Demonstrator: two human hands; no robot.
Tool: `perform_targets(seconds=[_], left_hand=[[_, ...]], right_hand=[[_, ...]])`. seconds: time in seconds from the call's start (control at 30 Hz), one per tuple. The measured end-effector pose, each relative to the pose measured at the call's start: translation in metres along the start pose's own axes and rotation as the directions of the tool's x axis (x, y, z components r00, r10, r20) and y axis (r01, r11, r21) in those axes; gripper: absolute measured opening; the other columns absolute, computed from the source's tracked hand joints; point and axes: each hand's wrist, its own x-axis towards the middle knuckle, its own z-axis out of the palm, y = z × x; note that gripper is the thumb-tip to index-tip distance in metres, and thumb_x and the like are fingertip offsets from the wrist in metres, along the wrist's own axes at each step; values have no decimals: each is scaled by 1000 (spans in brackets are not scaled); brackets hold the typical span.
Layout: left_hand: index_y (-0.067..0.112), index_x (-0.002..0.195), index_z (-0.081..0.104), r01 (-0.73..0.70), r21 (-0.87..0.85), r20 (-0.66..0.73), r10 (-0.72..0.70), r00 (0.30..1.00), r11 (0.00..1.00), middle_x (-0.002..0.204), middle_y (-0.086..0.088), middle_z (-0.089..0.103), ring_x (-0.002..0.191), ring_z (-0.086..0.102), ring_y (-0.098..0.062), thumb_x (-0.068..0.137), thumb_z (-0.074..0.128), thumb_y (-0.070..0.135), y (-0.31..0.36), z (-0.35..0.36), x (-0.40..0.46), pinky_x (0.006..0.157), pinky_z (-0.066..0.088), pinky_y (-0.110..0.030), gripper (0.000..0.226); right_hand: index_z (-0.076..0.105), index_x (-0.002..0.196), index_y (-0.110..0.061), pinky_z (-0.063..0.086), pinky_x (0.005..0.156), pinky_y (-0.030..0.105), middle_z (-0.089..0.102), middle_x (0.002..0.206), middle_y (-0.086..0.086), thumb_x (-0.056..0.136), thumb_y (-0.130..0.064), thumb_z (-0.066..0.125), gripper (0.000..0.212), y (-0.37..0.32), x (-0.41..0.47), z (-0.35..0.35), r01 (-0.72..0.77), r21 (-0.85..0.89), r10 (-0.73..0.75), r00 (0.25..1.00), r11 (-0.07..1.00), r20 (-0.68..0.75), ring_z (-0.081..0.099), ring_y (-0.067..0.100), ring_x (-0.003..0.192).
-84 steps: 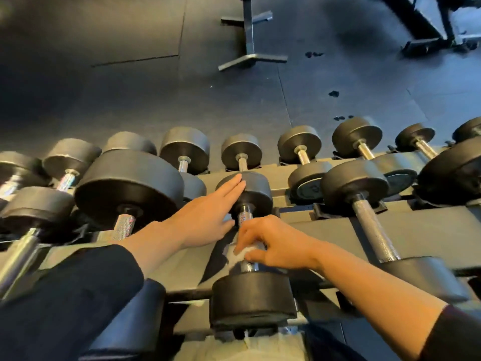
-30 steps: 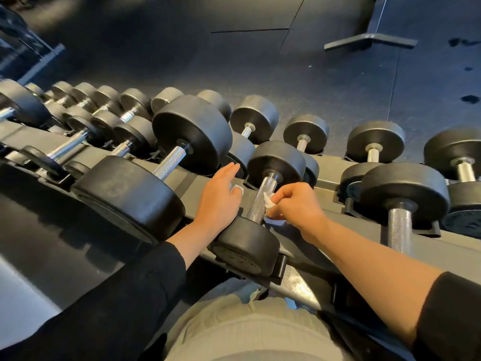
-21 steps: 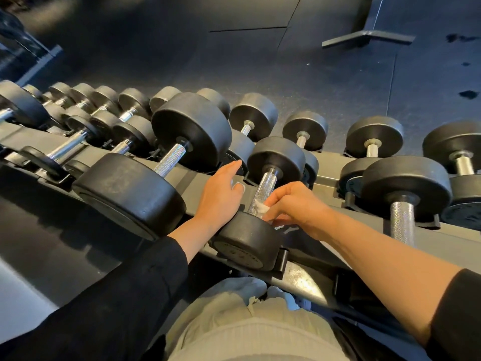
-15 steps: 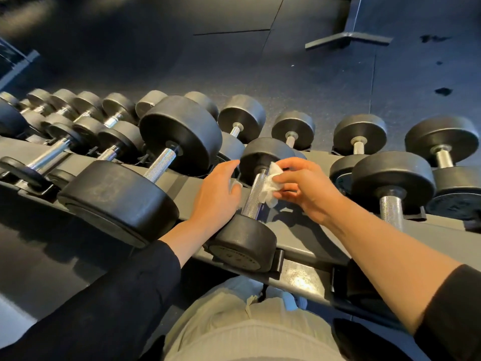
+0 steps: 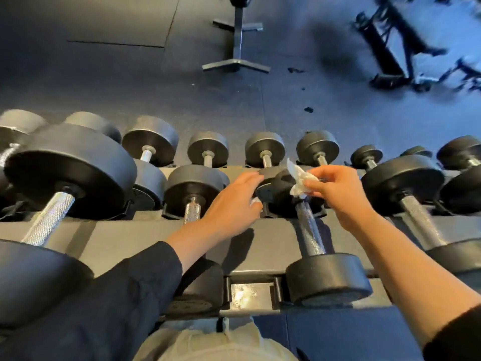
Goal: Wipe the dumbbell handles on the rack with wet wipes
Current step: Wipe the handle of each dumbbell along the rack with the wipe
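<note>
While bigger dumbbells crowd the rack at left, my L hand hovers, fingers relaxed; R hand pinches wet wipe just above dumbbell handle.

Round matte-black rubber dumbbell heads cap silver knurled steel handles with fine crosshatching, on a flat grey metal rack. Above the rack, a crumpled white wet wipe; beyond it, dark charcoal floor mats.
</note>
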Motion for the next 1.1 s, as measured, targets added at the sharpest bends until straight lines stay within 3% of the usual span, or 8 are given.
perform_targets(seconds=[0.2, 0.3, 0.4, 0.53, 0.67, 0.83, 1.03, 1.1], left_hand=[[20, 150, 23, 47, -44, 181, -39, 983, 998, 156, 0, 24, 142, 26, -19, 93, 49, 12, -14, 31, 15, 113, 23, -31, 64], [23, 152, 17, 68, -61, 211, -54, 976, 996, 158, 2, 18, 144, 22, -17, 94, 48, 13, -18, 39, 14, 113, 20, -29, 67], [25, 152, 12, 30, -78, 208, -13, 978, 996, 159, 4, 13, 144, 20, -18, 94, 49, 12, -19, 44, 12, 116, 22, -34, 70], [25, 152, 9, 0, -84, 238, 20, 971, 996, 160, 5, 8, 144, 20, -19, 94, 49, 12, -17, 44, 9, 115, 25, -36, 72], [25, 152, 5, -24, -61, 271, 39, 962, 998, 160, 4, 5, 143, 22, -20, 95, 51, 12, -15, 42, 8, 112, 28, -36, 75], [24, 152, 4, -47, -50, 306, 60, 950, 998, 160, 4, 2, 144, 20, -21, 92, 51, 8, -17, 39, 9, 112, 30, -37, 78], [24, 152, 6, -50, -63, 294, 66, 953, 997, 160, 4, 4, 144, 19, -20, 93, 48, 5, -19, 41, 10, 112, 28, -35, 75], [24, 152, 6, -49, -68, 296, 67, 953, 997, 160, 4, 4, 144, 19, -21, 93, 47, 5, -20, 42, 11, 112, 27, -35, 75]], right_hand=[[73, 90, -13, 54, 86, 36, 70, 92, 3, 82, -4, 66, 14, 0, -10, 9, 197, -354, -164, 979, 914, 121, 65, 16, 87], [69, 108, -16, 44, 93, 28, 62, 115, 3, 82, -5, 62, 29, 6, -10, 18, 358, -680, -155, 927, 639, 343, 53, 19, 106], [61, 122, -18, 38, 96, 26, 55, 128, -3, 87, -14, 57, 36, 13, -11, 20, 502, -774, -66, 852, 385, 520, 39, 17, 115], [63, 119, -17, 31, 96, 22, 54, 131, -5, 92, -24, 51, 30, 11, -18, 19, 518, -787, -31, 841, 335, 540, 36, 17, 115], [65, 113, -17, 39, 87, 24, 59, 114, -1, 93, -20, 52, 24, 13, -19, 17, 442, -834, 9, 882, 330, 471, 39, 16, 105], [68, 111, -23, 45, 86, 30, 55, 108, 2, 90, -18, 58, 24, 3, -24, 10, 385, -833, 69, 893, 397, 445, 46, 18, 101], [72, 106, -19, 33, 71, 5, 62, 112, -1, 89, -11, 59, 23, -4, -36, 2, 373, -786, 153, 852, 494, 500, 43, 5, 94], [74, 101, -18, 40, 80, 8, 65, 111, -3, 87, -10, 62, 20, -4, -39, -1, 321, -765, 214, 835, 558, 507, 51, 6, 95]])
